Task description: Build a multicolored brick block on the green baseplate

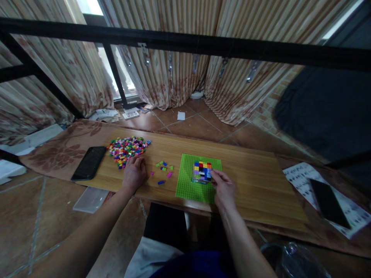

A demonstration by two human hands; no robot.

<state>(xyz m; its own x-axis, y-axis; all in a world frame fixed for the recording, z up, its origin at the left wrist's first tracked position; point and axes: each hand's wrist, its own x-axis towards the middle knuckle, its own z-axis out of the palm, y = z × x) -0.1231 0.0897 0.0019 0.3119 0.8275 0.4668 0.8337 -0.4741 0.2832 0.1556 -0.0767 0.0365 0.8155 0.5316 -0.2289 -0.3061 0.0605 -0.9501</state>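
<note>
A green baseplate (191, 185) lies on a low wooden board (255, 181). On it stands a small block built of many-coloured bricks (202, 171). My right hand (223, 187) rests on the plate's right side, its fingertips pinched against the block's right edge. My left hand (134, 172) lies on the board with curled fingers, just below a heap of loose coloured bricks (127, 148). Whether it holds a brick is hidden. Several stray bricks (163, 168) lie between my hands.
A black phone (89, 162) lies at the board's left end, a second phone (327, 202) on a printed sheet (350, 210) at the right. A clear plastic lid (91, 199) is on the tiled floor. Curtains and a black metal frame (185, 42) stand behind.
</note>
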